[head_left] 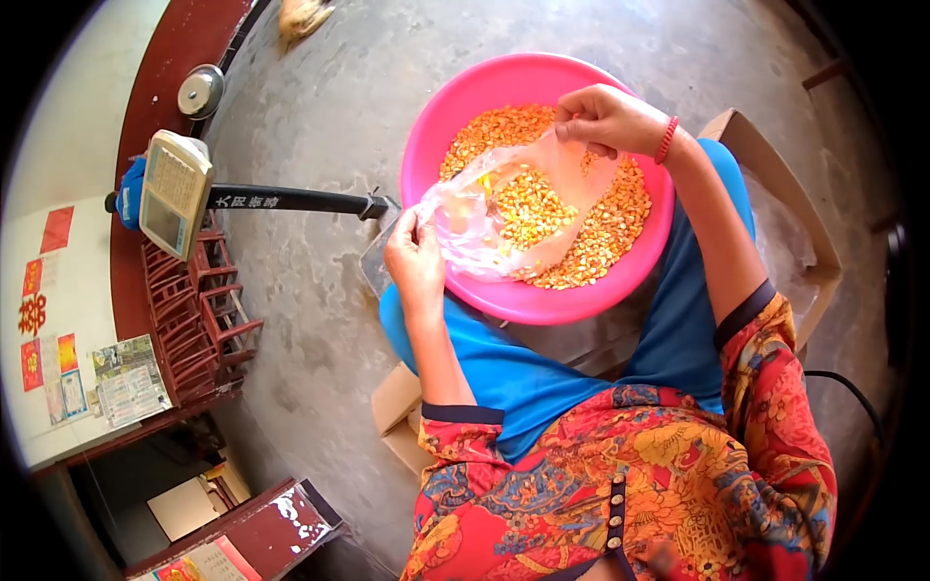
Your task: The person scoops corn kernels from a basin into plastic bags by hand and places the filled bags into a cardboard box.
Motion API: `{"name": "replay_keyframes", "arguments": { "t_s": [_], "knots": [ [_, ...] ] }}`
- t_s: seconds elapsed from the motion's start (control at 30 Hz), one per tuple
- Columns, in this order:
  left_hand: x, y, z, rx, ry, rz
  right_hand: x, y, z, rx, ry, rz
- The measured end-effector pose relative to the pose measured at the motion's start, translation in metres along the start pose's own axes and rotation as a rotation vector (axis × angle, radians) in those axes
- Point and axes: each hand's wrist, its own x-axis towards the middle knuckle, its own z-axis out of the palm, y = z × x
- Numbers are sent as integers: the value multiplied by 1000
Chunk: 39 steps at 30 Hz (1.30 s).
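A pink plastic basin (422, 145) sits in front of my lap, with loose orange-yellow corn kernels (620, 232) spread over its bottom. Above the kernels a thin translucent plastic bag (567, 174) is held with its mouth spread, and more kernels show inside or through it. My left hand (415, 259) pinches the bag's bunched left edge at the basin's rim. On the far right side my right hand (605, 121), with a red bracelet at the wrist, pinches the bag's upper edge between thumb and fingers.
A platform scale's display (176, 194) on a black pole (291, 198) stands to the left. Red wooden stools (199, 320) are stacked by the wall. An open cardboard box (775, 155) is at my right, another cardboard piece (399, 402) by my left leg. Concrete floor (320, 281) surrounds me.
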Motion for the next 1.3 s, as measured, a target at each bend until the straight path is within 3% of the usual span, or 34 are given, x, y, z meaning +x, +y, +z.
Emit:
{"name": "replay_keyframes", "arguments": {
  "t_s": [0.13, 0.23, 0.33, 0.53, 0.6, 0.67, 0.73, 0.77, 0.87, 0.97, 1.03, 1.07, 1.17, 1.2, 1.23, 1.3],
  "knots": [
    [1, 67, -29, -340, 28, -163, -1, -18, 6, 230, 42, -186],
    [4, 97, -48, -509, -34, -102, -7, -39, 10, 444, 145, -385],
    [2, 109, -48, -606, 36, -10, -18, -59, 16, 482, 147, -546],
    [-1, 86, -45, -768, -104, -130, -18, -58, 17, 322, 49, -523],
    [-4, 87, -47, -753, -35, -134, -23, -71, 26, 529, -24, -733],
    [3, 83, -49, -608, 17, -114, -13, -68, 29, 533, -32, -724],
    [3, 79, -49, -546, 6, -108, 9, -52, 29, 94, 210, -654],
    [1, 83, -48, -488, 36, -77, 4, -49, 30, 353, 131, -552],
    [-7, 100, -46, -397, 51, -23, -5, -52, 27, 374, 33, -559],
    [-12, 123, -20, -453, -18, 99, -6, -62, 46, 121, 16, -701],
    [-11, 123, -8, -290, -146, 363, 3, -50, 62, -223, 157, -817],
    [-9, 123, -4, -238, -188, 452, 2, -46, 65, -114, 147, -682],
    [-8, 117, 1, -648, -257, 436, -2, -55, 52, -156, 318, -756],
    [-8, 111, 4, -647, -264, 434, -15, -69, 44, -185, 246, -660],
    [-9, 105, 8, -366, -246, 429, -13, -69, 45, -181, 293, -757],
    [-13, 60, 36, -251, -458, 226, -6, -71, 55, -156, 316, -931]
  ]
}}
